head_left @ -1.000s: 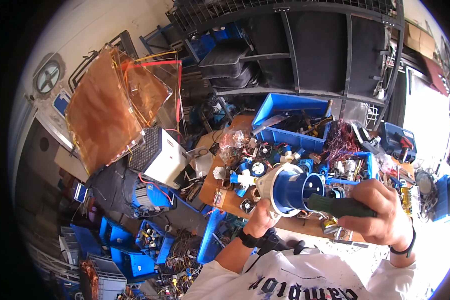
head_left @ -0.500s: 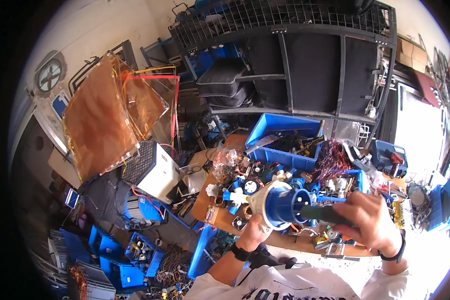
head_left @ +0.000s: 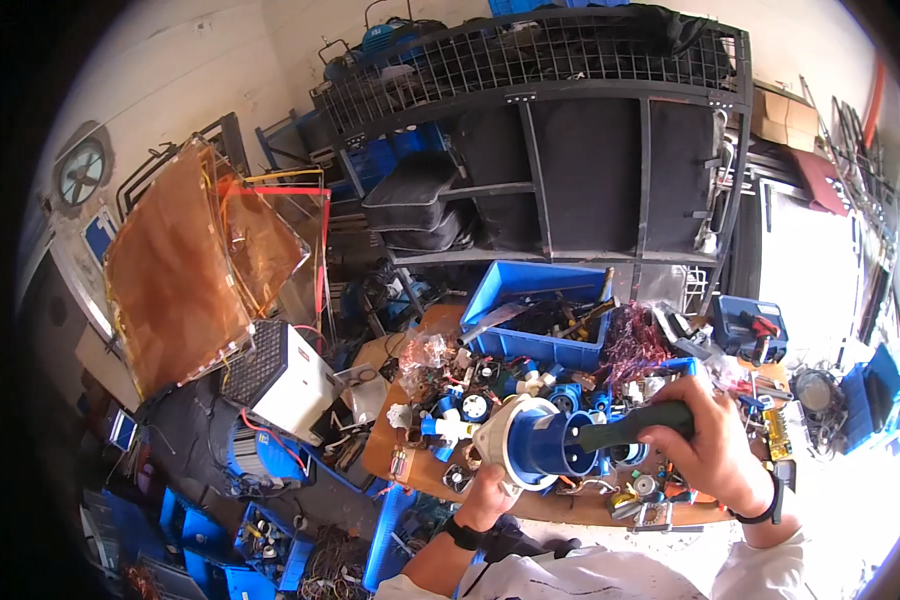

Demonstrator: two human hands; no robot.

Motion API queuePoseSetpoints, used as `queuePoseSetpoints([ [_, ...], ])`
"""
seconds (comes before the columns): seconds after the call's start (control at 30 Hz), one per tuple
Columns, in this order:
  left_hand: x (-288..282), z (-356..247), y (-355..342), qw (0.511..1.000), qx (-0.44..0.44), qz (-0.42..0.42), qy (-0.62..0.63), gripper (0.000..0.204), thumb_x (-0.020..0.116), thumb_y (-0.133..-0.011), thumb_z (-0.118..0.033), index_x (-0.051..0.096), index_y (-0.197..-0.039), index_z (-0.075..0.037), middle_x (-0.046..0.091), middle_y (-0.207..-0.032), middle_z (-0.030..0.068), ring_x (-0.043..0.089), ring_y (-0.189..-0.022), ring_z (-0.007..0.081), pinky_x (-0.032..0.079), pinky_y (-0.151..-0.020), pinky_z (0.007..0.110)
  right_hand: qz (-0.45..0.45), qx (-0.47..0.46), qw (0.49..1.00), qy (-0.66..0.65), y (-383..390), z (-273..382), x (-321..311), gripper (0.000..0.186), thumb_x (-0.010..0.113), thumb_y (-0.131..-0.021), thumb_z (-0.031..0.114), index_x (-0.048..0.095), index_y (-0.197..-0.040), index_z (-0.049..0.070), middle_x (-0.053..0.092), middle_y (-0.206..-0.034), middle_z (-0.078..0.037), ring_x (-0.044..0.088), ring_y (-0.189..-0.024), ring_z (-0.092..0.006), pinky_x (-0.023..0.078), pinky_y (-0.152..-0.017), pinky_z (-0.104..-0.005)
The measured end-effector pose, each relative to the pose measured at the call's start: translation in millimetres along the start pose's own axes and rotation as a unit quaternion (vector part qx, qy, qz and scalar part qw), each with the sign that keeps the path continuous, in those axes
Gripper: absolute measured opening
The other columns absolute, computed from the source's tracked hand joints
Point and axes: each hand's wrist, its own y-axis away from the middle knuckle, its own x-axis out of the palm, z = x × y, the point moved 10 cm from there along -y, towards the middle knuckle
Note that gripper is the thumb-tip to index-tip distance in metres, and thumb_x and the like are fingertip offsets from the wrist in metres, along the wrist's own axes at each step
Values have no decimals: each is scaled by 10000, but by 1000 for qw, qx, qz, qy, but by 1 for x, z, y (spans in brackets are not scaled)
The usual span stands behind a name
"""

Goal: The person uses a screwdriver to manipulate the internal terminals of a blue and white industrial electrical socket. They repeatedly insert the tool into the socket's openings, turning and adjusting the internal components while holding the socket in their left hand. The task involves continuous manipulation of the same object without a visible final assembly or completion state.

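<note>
A blue and white industrial socket, with a round blue barrel and a wide white flange, is held above the front of the workbench. My left hand is closed on the lower edge of the flange, thumb against it. In my right hand is a thick dark green tool handle, its fingers wrapped round it. The tool points left into the open end of the barrel. Its working end is hidden, so its exact kind cannot be made out.
The brown workbench is strewn with plugs, sockets and small parts. At its back stands a blue bin of tools, with a blue tool case to the right. A white metal box and several blue bins stand left.
The view has shifted, so the bench and background sit lower and further left. Both hands still hold the socket and the tool, and the tool handle is more tilted.
</note>
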Motion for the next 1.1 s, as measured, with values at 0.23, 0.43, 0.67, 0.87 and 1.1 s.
queuePoseSetpoints([
  [0.23, -5, -1, -4, 999, 7, -27, -20, 995, 659, -770, -682, 323, -1494, -87, 440, -1478, 122, 440, -1359, 290, 352, -1140, 499, 60, -360, 929, 56, 21, 57, 7, 359, 725, -744, 173, 597, -1070, 97, 550, -999, -107, 610, -776, -237, 518, -523, -330],
  [0.43, -8, 9, -6, 999, 13, -48, 4, 832, 555, -852, -667, 371, -1471, -142, 470, -1445, 85, 430, -1345, 285, 359, -1115, 514, 51, -299, 951, -50, 14, 42, 10, 434, 699, -807, 185, 526, -1186, 65, 534, -1201, -168, 645, -872, -348, 565, -641, -400],
  [0.67, -26, 17, 3, 999, 15, -27, -30, 866, 395, -845, -780, 340, -1494, -211, 421, -1489, 66, 448, -1309, 331, 421, -978, 613, 1, -81, 995, 58, 10, 15, -3, 440, 667, -886, 375, 529, -1066, -2, 609, -920, -174, 657, -736, -342, 524, -561, -417],
  [0.87, -46, 21, 2, 998, 23, -58, -9, 878, 445, -836, -763, 310, -1512, -220, 382, -1523, 59, 380, -1375, 310, 369, -1030, 611, -54, -202, 977, 39, 16, 29, -8, 319, 718, -859, 247, 555, -1015, 21, 531, -812, -111, 603, -634, -295, 473, -492, -379],
  [1.1, -22, 14, -1, 999, 12, -23, 41, 969, 535, -788, -780, 288, -1525, -200, 338, -1553, 54, 302, -1435, 281, 259, -1165, 539, -2, -331, 943, 40, 25, 60, 0, 322, 695, -805, 231, 521, -1008, 52, 495, -930, -135, 565, -810, -330, 503, -614, -405],
])
